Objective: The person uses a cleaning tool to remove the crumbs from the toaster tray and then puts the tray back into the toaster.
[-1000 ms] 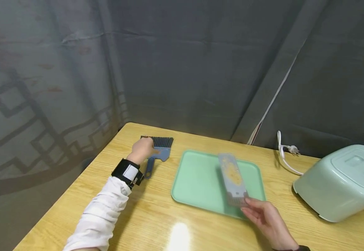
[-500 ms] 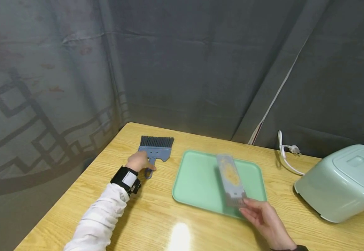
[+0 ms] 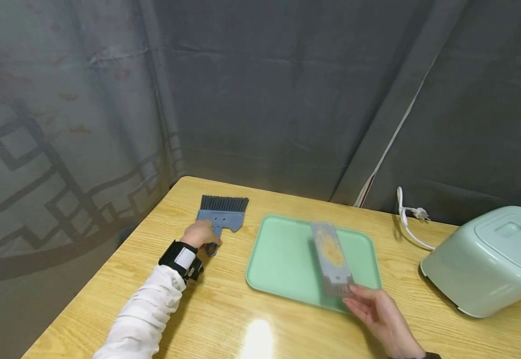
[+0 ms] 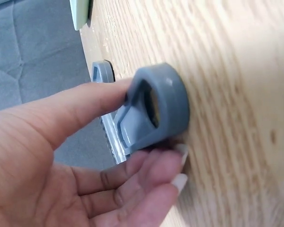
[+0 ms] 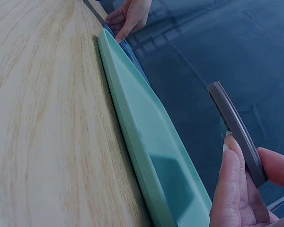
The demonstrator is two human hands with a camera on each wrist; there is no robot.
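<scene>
A small blue-grey hand brush point(image 3: 222, 215) with dark bristles lies flat on the wooden table, bristles toward the back. My left hand point(image 3: 201, 234) pinches the ring end of the brush handle point(image 4: 154, 109) between thumb and fingers. My right hand point(image 3: 374, 308) holds the near end of a flat grey dustpan-like plate point(image 3: 330, 257) with yellowish stains, tilted up over the mint green tray point(image 3: 282, 254). In the right wrist view the plate's dark edge point(image 5: 236, 130) sits between thumb and fingers above the tray's rim point(image 5: 137, 142).
An upturned mint green plastic bin point(image 3: 489, 259) stands at the table's right end. A white power cord and plug point(image 3: 410, 219) lie behind it. Dark curtains close off the back and left sides; the table's left edge is close to the brush.
My left hand slid back from the brush head down to the handle's end and closed on it. The right hand and its plate have stayed nearly still.
</scene>
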